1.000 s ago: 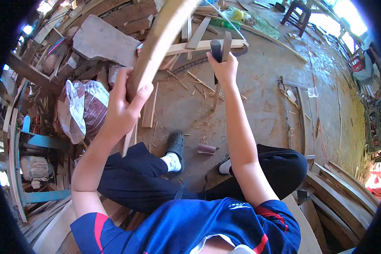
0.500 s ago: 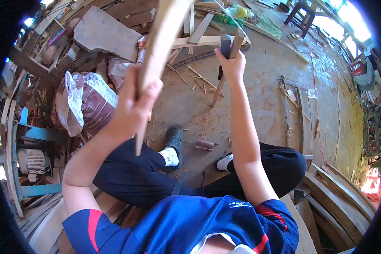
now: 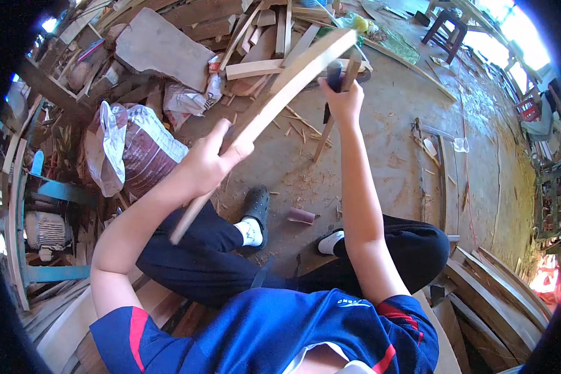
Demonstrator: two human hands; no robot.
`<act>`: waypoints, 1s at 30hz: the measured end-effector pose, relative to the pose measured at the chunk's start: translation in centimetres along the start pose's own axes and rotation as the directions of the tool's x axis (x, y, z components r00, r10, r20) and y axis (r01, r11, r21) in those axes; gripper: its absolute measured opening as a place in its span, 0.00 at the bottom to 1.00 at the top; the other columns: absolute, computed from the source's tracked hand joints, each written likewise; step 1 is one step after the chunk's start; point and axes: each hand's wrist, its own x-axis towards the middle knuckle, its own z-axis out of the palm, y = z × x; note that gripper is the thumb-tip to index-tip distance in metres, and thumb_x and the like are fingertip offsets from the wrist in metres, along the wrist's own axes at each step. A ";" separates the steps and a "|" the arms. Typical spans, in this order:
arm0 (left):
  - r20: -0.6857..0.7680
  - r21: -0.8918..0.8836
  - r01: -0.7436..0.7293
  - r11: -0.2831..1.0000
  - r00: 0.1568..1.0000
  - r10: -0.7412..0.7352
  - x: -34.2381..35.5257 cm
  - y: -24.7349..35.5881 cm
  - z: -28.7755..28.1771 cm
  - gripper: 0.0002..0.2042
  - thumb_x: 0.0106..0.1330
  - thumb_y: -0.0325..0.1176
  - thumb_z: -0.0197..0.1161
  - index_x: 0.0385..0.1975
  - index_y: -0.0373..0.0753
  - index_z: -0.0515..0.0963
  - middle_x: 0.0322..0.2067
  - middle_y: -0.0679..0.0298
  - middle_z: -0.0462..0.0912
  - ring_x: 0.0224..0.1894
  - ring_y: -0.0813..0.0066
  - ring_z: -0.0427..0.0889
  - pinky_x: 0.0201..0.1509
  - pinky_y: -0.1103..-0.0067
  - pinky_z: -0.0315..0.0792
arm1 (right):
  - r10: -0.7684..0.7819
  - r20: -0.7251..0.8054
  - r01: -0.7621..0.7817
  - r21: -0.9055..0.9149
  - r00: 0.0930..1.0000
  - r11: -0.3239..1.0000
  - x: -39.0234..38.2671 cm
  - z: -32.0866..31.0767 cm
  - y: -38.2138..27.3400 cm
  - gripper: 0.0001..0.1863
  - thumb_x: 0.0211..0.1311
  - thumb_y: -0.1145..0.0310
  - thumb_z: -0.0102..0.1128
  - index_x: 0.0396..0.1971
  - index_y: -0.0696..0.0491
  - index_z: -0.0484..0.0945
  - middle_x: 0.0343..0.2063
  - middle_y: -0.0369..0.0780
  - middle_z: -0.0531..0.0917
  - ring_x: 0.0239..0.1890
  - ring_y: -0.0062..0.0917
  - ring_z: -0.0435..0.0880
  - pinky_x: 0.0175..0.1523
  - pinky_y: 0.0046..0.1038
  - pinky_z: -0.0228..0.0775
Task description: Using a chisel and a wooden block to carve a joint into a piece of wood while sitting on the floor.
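My left hand (image 3: 209, 163) is wrapped round a long pale wooden bar (image 3: 293, 90), wider and thicker toward its far end. The bar slants from above my left thigh up to the right, and its far end appears just above what my right hand holds. My right hand (image 3: 345, 105), arm stretched forward, grips a dark rounded handle (image 3: 334, 73) together with a thin wooden stick (image 3: 323, 144). A narrow dark part runs down below that handle; what kind of tool it is I cannot tell. The stick's lower end points down at the floor.
A curled brown sheet (image 3: 302, 216) lies between my feet. At left are a stuffed sack (image 3: 149, 149), a broad wooden slab (image 3: 162, 50) and a motor (image 3: 47, 232). Wood pieces lean at right (image 3: 442, 168), planks (image 3: 498, 305) lie near right, and a dark stool (image 3: 445, 31) stands far right.
The bar in my left hand has swung from nearly upright to a slant, its far end moving right toward my right hand. My left hand has lowered slightly; my right has barely moved.
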 end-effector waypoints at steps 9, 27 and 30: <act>0.041 -0.318 0.204 0.926 0.979 -0.202 -0.4 3.4 -0.8 0.19 0.63 0.38 0.58 0.47 0.34 0.63 0.27 0.59 0.75 0.25 0.74 0.74 0.31 0.73 0.71 | 0.003 -0.015 -0.003 -0.030 1.000 1.000 0.1 -0.8 0.1 0.12 0.45 0.65 0.69 0.26 0.56 0.78 0.20 0.41 0.81 0.24 0.29 0.80 0.35 0.28 0.71; 0.068 -0.153 -0.001 0.988 0.998 0.012 -0.1 1.8 -0.5 0.22 0.60 0.44 0.61 0.42 0.31 0.66 0.26 0.49 0.79 0.29 0.66 0.80 0.32 0.72 0.71 | -0.002 0.002 0.002 -0.073 1.000 0.997 -0.1 -1.1 -0.5 0.13 0.44 0.66 0.70 0.26 0.57 0.78 0.21 0.43 0.82 0.24 0.31 0.81 0.35 0.29 0.71; -0.001 -0.319 0.033 0.947 0.999 -0.035 -0.1 4.2 -2.0 0.15 0.61 0.39 0.60 0.39 0.36 0.66 0.21 0.65 0.73 0.21 0.84 0.71 0.23 0.81 0.65 | 0.007 0.017 -0.006 -0.066 1.000 0.998 -0.2 -1.3 -0.4 0.12 0.45 0.67 0.70 0.27 0.56 0.79 0.22 0.42 0.82 0.25 0.30 0.81 0.36 0.28 0.71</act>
